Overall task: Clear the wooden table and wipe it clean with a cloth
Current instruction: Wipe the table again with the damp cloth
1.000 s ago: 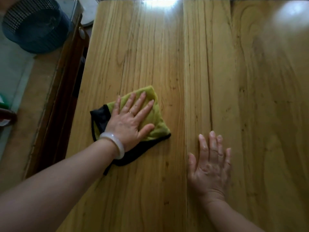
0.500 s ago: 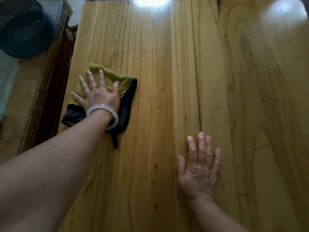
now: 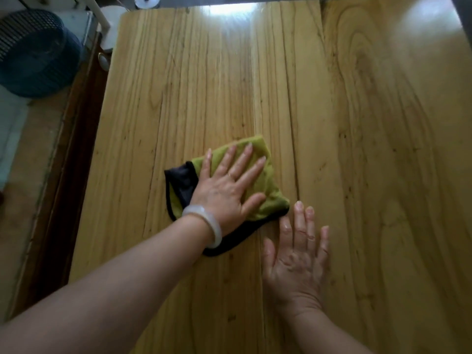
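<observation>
A green cloth with a black edge point(image 3: 270, 192) lies folded on the wooden table point(image 3: 370, 149), near the middle of its front half. My left hand point(image 3: 227, 187) presses flat on the cloth with straight, spread fingers; a pale bangle circles that wrist. My right hand point(image 3: 298, 259) rests flat on the bare wood just right of the cloth's lower corner, fingers straight, almost touching the cloth's black edge.
A dark blue slatted basket point(image 3: 33, 52) stands on the floor beyond the table's left edge. A dark wooden rail point(image 3: 74, 159) runs along that edge. White objects point(image 3: 109, 29) sit past the far left corner. Glare lies on the table's far end.
My left hand has slid the cloth from the table's left edge back right and nearer, up against my right hand. The right hand has stayed planted.
</observation>
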Action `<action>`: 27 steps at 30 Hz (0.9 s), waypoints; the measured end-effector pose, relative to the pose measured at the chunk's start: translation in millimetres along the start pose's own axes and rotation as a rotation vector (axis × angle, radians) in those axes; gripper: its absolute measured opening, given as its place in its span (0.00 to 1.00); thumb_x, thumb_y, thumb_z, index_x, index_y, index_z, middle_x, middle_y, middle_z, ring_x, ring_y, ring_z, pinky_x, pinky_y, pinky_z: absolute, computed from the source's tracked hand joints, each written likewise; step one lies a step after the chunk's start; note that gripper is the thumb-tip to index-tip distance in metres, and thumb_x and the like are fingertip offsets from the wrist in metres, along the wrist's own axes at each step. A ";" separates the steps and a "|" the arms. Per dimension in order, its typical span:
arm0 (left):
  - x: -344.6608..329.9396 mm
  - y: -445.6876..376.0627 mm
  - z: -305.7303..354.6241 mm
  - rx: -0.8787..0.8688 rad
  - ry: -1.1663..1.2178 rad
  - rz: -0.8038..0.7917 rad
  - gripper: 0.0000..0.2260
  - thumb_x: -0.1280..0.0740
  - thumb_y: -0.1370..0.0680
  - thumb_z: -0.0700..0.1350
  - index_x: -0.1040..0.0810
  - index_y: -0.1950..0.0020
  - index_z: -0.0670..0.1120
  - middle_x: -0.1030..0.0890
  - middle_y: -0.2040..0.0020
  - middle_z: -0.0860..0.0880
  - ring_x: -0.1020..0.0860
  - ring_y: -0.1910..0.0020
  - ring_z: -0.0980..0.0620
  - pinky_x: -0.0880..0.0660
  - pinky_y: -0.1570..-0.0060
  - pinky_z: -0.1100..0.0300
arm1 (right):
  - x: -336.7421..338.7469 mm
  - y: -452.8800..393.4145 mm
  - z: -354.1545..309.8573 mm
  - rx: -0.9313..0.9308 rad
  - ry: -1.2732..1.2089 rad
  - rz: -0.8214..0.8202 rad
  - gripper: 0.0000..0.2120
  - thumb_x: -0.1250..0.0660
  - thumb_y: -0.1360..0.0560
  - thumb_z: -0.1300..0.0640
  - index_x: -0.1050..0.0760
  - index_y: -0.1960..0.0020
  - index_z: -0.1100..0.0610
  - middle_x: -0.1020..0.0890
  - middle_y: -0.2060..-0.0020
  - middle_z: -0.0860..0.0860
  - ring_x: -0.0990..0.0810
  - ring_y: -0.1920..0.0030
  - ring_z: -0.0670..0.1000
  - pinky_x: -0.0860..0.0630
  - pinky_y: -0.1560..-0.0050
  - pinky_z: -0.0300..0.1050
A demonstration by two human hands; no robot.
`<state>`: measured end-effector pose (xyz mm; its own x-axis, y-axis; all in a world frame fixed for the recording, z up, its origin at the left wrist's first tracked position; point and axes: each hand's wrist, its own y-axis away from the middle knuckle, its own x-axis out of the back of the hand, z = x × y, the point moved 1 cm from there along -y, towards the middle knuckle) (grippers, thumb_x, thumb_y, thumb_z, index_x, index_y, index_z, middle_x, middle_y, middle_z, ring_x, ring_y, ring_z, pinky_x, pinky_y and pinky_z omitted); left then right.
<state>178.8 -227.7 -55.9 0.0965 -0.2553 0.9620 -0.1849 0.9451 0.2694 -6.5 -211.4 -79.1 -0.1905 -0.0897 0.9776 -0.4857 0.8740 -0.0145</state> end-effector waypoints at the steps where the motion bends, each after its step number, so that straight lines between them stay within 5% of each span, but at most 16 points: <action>1: -3.2 13.8 -1.0 -0.075 -0.009 0.006 0.29 0.60 0.23 0.66 0.63 0.24 0.59 0.64 0.23 0.53 0.65 0.25 0.48 0.59 0.28 0.39 | 0.2 0.7 0.0 -0.001 0.000 -0.007 0.30 0.46 0.25 0.48 0.34 0.27 0.59 0.37 0.25 0.60 0.44 0.23 0.59 0.48 0.28 0.65; 5: -11.9 33.0 -17.3 -0.187 -0.036 -0.001 0.30 0.57 0.23 0.67 0.55 0.23 0.58 0.56 0.22 0.54 0.58 0.23 0.49 0.54 0.28 0.40 | 1.3 -0.7 -0.2 0.007 -0.017 -0.018 0.31 0.44 0.27 0.49 0.36 0.25 0.57 0.37 0.24 0.59 0.44 0.23 0.59 0.47 0.28 0.65; 10: -1.0 -10.4 -14.2 0.183 0.055 0.021 0.30 0.63 0.25 0.68 0.65 0.26 0.61 0.66 0.24 0.56 0.66 0.25 0.52 0.60 0.27 0.42 | 2.6 -1.4 -1.6 0.000 -0.042 -0.006 0.29 0.45 0.25 0.47 0.34 0.27 0.59 0.36 0.25 0.60 0.42 0.24 0.60 0.46 0.29 0.66; 17: 19.7 -107.5 24.9 0.538 0.185 0.027 0.29 0.60 0.22 0.65 0.64 0.24 0.58 0.67 0.24 0.53 0.66 0.25 0.48 0.63 0.30 0.38 | 1.4 -1.9 -3.5 0.002 -0.022 -0.036 0.28 0.46 0.24 0.47 0.32 0.27 0.58 0.35 0.25 0.59 0.41 0.25 0.59 0.46 0.30 0.65; 21: 23.1 -123.7 46.0 0.404 0.133 0.030 0.28 0.61 0.22 0.64 0.65 0.25 0.58 0.68 0.24 0.53 0.67 0.25 0.48 0.64 0.30 0.38 | -3.9 0.2 -1.0 0.022 -0.008 -0.039 0.27 0.48 0.21 0.48 0.37 0.25 0.58 0.39 0.24 0.59 0.42 0.24 0.60 0.46 0.29 0.65; 24: 23.7 -111.7 52.1 0.167 0.068 0.044 0.28 0.61 0.22 0.65 0.65 0.25 0.59 0.66 0.24 0.53 0.65 0.25 0.49 0.63 0.29 0.39 | -2.2 -0.4 -0.8 0.021 -0.024 -0.013 0.27 0.52 0.19 0.47 0.34 0.26 0.59 0.36 0.25 0.59 0.41 0.25 0.59 0.46 0.29 0.65; 27: 22.7 -86.9 51.8 -0.091 0.039 0.011 0.29 0.59 0.22 0.65 0.64 0.25 0.60 0.66 0.24 0.54 0.66 0.25 0.49 0.63 0.28 0.41 | 1.1 -0.9 -0.6 0.012 -0.071 -0.001 0.28 0.46 0.24 0.47 0.32 0.28 0.58 0.30 0.29 0.59 0.37 0.27 0.59 0.46 0.29 0.64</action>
<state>146.5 -326.2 -55.1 0.1336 -0.2378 0.9621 -0.0970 0.9630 0.2515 -5.8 -211.9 -77.9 -0.2505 -0.1244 0.9601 -0.4960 0.8682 -0.0169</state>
